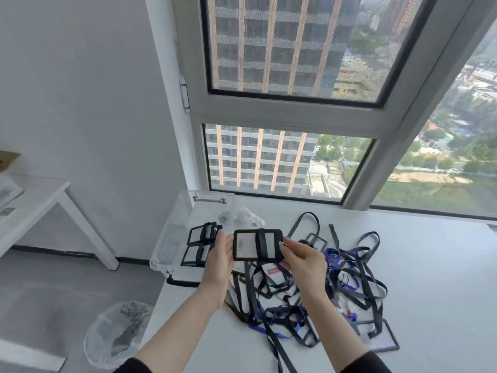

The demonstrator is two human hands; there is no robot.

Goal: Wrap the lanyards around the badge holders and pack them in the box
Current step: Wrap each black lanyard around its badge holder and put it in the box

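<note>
Right hand (304,261) pinching wrapped badge holder (248,246), left hand (219,258) fingers hidden behind it

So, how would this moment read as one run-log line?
right hand pinches wrapped badge holder | left hand braces its edge | box: two wrapped holders inside | table: tangled lanyards waiting

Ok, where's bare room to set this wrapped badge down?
Bare table right of the lanyard pile, toward the window. The box seems to have room beyond its two wrapped badges. The middle is crowded.
</note>
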